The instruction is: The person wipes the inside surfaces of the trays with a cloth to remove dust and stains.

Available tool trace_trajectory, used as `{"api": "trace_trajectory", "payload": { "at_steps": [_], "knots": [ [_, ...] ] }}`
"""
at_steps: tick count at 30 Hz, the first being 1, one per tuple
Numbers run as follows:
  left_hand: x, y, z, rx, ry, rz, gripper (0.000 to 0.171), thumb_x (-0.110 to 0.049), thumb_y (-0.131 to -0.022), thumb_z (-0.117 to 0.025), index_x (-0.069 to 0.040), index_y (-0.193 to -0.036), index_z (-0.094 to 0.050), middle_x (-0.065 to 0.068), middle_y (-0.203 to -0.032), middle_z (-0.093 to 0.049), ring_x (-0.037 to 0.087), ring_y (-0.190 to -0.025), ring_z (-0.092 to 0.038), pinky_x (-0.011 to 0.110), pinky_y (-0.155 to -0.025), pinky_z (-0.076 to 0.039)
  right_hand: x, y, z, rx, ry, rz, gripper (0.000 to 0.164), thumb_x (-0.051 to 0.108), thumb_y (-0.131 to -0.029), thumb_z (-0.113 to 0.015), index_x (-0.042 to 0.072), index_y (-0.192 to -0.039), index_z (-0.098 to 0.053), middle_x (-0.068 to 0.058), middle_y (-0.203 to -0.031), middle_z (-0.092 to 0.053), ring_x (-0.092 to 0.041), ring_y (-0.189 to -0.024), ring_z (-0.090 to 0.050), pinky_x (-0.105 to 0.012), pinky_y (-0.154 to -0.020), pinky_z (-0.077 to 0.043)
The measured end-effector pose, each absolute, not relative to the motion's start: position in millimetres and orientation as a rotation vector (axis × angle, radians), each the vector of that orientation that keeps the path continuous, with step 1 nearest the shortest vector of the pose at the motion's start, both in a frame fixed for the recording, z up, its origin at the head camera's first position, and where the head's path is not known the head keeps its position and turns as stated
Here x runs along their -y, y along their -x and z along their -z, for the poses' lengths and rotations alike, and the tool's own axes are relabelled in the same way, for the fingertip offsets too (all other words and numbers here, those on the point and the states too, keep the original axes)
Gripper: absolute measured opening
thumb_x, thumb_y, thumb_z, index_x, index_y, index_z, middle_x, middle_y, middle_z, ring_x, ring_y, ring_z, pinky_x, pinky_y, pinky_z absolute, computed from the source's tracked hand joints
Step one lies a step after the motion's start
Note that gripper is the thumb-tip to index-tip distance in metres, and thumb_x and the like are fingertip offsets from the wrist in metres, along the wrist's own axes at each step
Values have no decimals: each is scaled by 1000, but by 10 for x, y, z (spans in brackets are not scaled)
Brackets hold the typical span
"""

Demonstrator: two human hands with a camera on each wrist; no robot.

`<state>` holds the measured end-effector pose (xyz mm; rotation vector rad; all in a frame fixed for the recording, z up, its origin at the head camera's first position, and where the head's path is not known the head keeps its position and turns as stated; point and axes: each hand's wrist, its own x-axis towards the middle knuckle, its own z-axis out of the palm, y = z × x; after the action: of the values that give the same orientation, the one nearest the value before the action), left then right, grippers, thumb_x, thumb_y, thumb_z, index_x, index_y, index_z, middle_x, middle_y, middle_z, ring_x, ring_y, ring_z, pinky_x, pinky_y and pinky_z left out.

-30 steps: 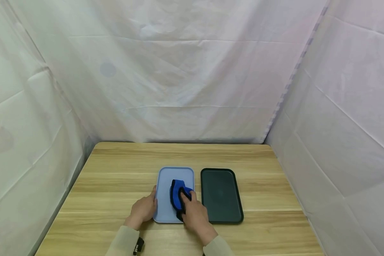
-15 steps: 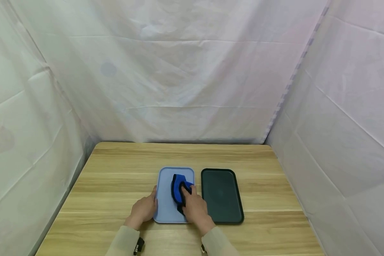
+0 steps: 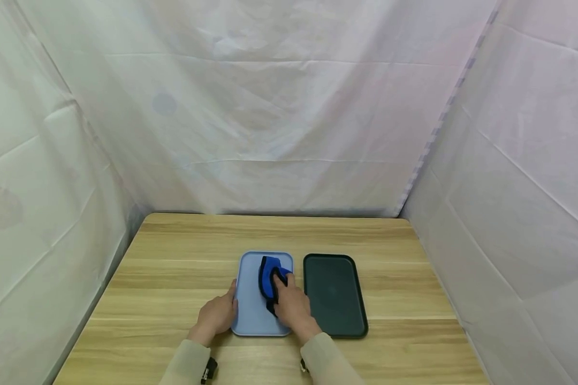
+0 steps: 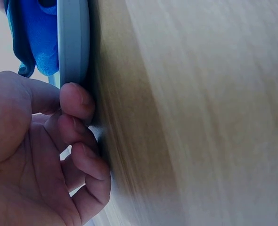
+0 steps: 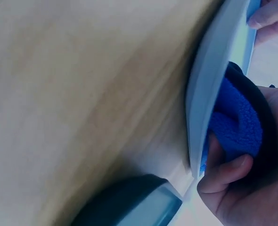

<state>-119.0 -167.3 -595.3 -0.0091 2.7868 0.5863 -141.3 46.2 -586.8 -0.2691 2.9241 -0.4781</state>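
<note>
On the table lies a light-blue tray point(image 3: 256, 322), and my left hand point(image 3: 215, 314) holds its left edge. In the left wrist view, curled fingertips touch the outer wall of the tray point(image 4: 74, 42), with the thumb at the rim. My right hand point(image 3: 293, 307) grips a bunched blue cloth point(image 3: 267, 278) with black edging on the tray's surface, right of its middle. Fleecy folds of the cloth point(image 5: 240, 122) show between finger and thumb in the right wrist view. The cloth's underside is hidden.
A dark green tray point(image 3: 334, 294) lies flat just right of the light-blue one, with a narrow gap between them. The wooden table point(image 3: 173, 267) is enclosed by white sheeting point(image 3: 289, 133) at the back and both sides.
My right hand and the cloth have slid away from me, towards the far end of the light-blue tray. The left hand stays at the tray's left edge.
</note>
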Motion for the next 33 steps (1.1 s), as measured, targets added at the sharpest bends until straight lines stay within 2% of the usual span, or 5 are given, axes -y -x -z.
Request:
{"api": "trace_trajectory", "payload": {
  "at_steps": [9,13,21,27,33],
  "knots": [
    [1690,1197,5983,-2799,7,-571,60,-21,-106,-52,-2,-160,-35,24,-100,-74,24,-69,-60,45,-63,-53,-391,1383,5921,-2951,276,430,79,30,-87,-83,26,-157,-47,-16,-151,-45,-29,-76,-64,-41,-58,-52],
    [1681,1192,5974,-2802,2,-570,60,-21,-106,-52,-2,-160,-35,24,-101,-74,24,-71,-61,46,-64,-53,-340,1372,5931,-2952,282,440,79,30,-88,-83,25,-158,-46,-17,-151,-44,-29,-76,-66,-40,-58,-52],
    [1670,1201,5964,-2803,8,-569,61,-22,-105,-53,-4,-161,-35,22,-96,-74,23,-67,-59,44,-60,-51,-196,1361,5952,-2974,300,442,81,32,-86,-85,24,-157,-47,-17,-148,-45,-27,-68,-62,-38,-50,-49],
    [1669,1214,5989,-2810,1,-564,60,-22,-105,-54,-4,-160,-37,21,-95,-74,23,-67,-60,45,-61,-53,-78,1355,5946,-2972,336,412,81,34,-86,-85,21,-157,-47,-18,-147,-46,-26,-69,-64,-39,-55,-53],
    [1664,1214,6009,-2799,0,-568,61,-22,-105,-53,-4,-160,-37,18,-86,-72,22,-64,-57,42,-59,-50,21,1332,5952,-2945,363,399,82,36,-88,-83,21,-159,-45,-19,-150,-44,-27,-75,-66,-39,-58,-55]
  ]
}}
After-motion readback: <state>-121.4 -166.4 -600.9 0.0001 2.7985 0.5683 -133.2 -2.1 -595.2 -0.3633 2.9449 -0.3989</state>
